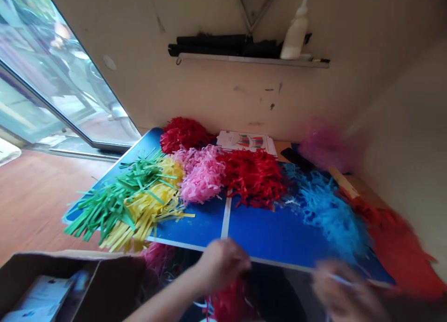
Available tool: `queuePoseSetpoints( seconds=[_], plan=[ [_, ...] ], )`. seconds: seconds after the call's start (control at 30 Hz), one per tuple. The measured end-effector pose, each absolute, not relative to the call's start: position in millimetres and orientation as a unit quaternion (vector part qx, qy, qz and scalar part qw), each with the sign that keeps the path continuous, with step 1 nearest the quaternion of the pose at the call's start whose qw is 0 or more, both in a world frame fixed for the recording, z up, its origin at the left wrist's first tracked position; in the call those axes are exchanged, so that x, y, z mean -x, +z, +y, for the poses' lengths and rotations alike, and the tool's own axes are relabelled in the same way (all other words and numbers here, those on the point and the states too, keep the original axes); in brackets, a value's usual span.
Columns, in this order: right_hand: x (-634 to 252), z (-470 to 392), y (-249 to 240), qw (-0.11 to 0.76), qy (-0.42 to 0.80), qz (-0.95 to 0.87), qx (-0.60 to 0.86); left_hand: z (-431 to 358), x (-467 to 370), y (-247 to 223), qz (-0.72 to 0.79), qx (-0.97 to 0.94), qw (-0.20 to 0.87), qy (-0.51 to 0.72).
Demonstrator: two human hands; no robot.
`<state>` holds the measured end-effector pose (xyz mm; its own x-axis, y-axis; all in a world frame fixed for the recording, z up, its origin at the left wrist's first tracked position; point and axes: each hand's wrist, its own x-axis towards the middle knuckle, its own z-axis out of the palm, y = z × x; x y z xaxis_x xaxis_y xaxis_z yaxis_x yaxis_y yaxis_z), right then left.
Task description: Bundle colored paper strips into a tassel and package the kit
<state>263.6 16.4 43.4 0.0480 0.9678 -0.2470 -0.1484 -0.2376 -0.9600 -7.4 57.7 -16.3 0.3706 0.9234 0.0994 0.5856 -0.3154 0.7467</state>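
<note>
1. Left hand [223,261]: your fingers are drawn in above the red fringe [228,301], which hangs below the near edge of the blue table [279,240]. Whether they grip it cannot be told.
2. Right hand [344,287]: held well apart from the left, blurred, with a thin pale item [339,279] at the fingers. You cannot tell how firmly it is held.
3. Drop hazard — a slack left-hand grip, if there is one, could let the fringe fall.
4. Tangle hazard: pale strands [199,305] lie beside the fringe and could snag in it.
5. Drag hazard — yellow strips [150,201] overhang the table edge; your left forearm, swung outward, could pull them off.
</note>
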Motion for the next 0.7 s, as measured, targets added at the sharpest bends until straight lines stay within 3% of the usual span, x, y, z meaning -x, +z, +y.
queuePoseSetpoints(
  seconds=[0.1, 0.27, 0.5, 0.7],
  plan=[
    [-216, 16, 26, 0.411, 0.574, -0.422, 0.569, 150, 45, 20, 0.677, -0.607, 0.256, 0.328],
    [-183, 18, 16, 0.420, 0.528, -0.463, 0.575, 245, 91, 31, 0.769, -0.491, 0.209, 0.353],
    [-203, 31, -17, 0.401, 0.625, -0.373, 0.556, 231, 95, 17, 0.698, -0.448, 0.241, 0.503],
    [-199, 53, -20, 0.495, 0.647, -0.273, 0.512, 195, 82, 43, 0.619, -0.410, 0.314, 0.591]
  ],
)
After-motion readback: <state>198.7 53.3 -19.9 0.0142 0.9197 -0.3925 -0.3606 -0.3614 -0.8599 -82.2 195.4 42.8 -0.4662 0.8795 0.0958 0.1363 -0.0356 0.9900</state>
